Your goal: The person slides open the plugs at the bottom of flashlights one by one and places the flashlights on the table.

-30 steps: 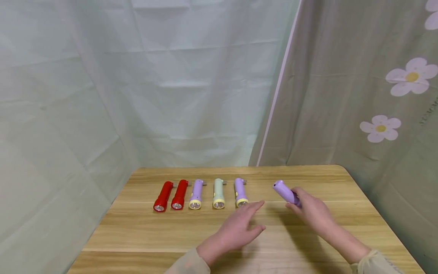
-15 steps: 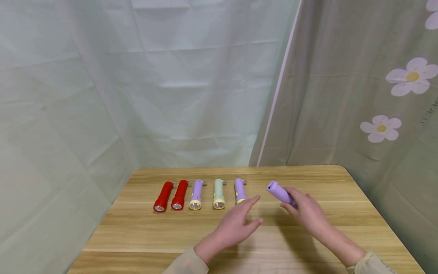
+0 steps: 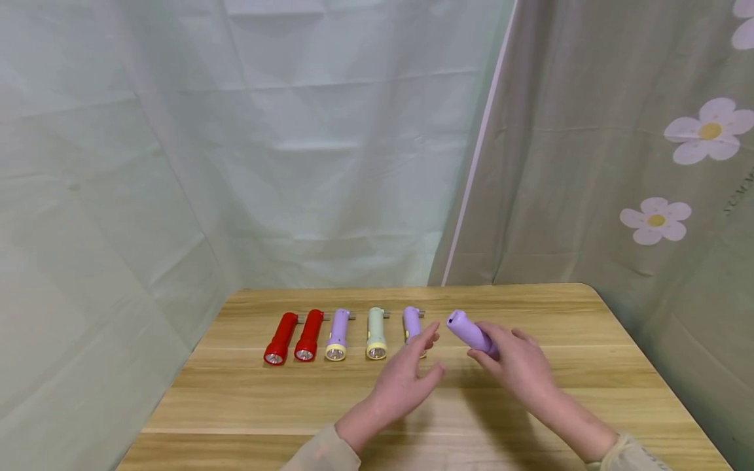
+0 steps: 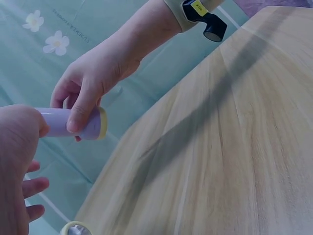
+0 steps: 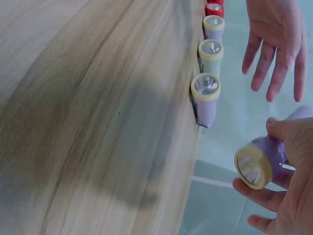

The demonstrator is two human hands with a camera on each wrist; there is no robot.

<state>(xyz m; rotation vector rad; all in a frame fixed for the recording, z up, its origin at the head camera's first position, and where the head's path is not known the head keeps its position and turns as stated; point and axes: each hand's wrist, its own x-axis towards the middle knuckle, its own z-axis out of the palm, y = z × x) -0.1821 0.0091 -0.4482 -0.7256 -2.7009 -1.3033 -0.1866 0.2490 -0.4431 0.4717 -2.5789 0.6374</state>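
Note:
My right hand (image 3: 521,363) grips a purple flashlight (image 3: 469,330) above the table, its tail end tilted up and to the left. In the right wrist view the yellow-rimmed lens (image 5: 253,167) of that flashlight faces the camera, with thumb and fingers around the body near the head. My left hand (image 3: 400,383) hovers to the left with fingers extended, holding nothing, and apart from the flashlight in the right wrist view. Behind the left fingertips lies another purple flashlight (image 3: 412,320), its head partly hidden in the head view.
A row of flashlights lies along the back of the wooden table (image 3: 265,405): two red flashlights (image 3: 281,339) at the left, then a purple flashlight (image 3: 338,330) and a pale green flashlight (image 3: 376,330). Prongs stick out near their tails. Curtains (image 3: 330,163) hang behind the table.
The right hand has carried the purple flashlight leftward, closer to the left hand. The left hand has shifted slightly up and left. The row of flashlights has stayed put.

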